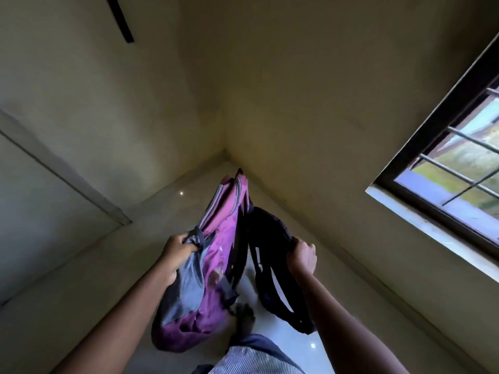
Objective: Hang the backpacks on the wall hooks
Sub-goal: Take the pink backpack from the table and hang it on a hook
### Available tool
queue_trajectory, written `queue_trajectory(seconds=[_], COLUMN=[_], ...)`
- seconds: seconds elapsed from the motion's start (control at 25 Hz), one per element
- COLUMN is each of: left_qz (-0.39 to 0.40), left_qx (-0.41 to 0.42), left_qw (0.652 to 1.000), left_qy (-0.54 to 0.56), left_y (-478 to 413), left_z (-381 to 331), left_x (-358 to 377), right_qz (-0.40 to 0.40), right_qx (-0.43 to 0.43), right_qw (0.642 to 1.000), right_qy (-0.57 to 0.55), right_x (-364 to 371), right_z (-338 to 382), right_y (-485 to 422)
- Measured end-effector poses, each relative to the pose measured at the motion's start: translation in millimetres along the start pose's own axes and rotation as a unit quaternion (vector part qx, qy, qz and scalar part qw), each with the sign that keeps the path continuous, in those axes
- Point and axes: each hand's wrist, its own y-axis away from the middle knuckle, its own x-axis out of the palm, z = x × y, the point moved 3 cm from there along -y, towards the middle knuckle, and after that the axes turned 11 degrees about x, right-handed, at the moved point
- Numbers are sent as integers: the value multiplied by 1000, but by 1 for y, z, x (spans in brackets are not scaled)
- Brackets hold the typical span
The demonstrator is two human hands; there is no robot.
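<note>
A purple backpack [216,263] of soft, crumpled fabric hangs in the air over the floor [81,306], held up between both hands near the room's corner. Its body is a long, slack pouch with a grey panel along the left side, a pale zipper line running up its upper part, and a worn, scuffed patch near the middle. The left hand [176,249] has its fingers curled shut around a grey webbing loop on the bag's left edge. The right hand [302,256] is closed over a dark padded shoulder strap [272,265], which arches up from the bag's right side and drops in a wide loop, with thinner black webbing trailing down to its lower end. The bag's bottom bulges just above a bare foot [244,317] standing on the floor, and a blue trouser leg [259,346] and a finely striped shirt hem [253,360] show at the bottom edge. The floor is pale, glossy tile with small points of reflected light. Two plain, matte, yellowish walls [297,90] meet at the corner behind the bag. On the right wall is a dark-framed window [442,147] with thin metal bars and a pale sill. A short black bar [120,17] sits high on the left wall.
</note>
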Motion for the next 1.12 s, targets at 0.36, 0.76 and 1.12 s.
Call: queue_trajectory(seconds=[0.36,0.76,1.12], left_qz=[125,447,128], left_qx=[103,61,30], left_qw=[973,874,974], left_qy=[-162,-182,187], left_y=[-101,-151,-185], left_z=[-30,-86,-121], left_x=[-11,-78,-76], right_qz=[281,113,65], right_qx=[86,167,-214], right_qw=[833,837,966], right_qy=[-470,-509,-132], right_x=[2,-18,8], right_z=[141,237,299], right_y=[-14,-11,103])
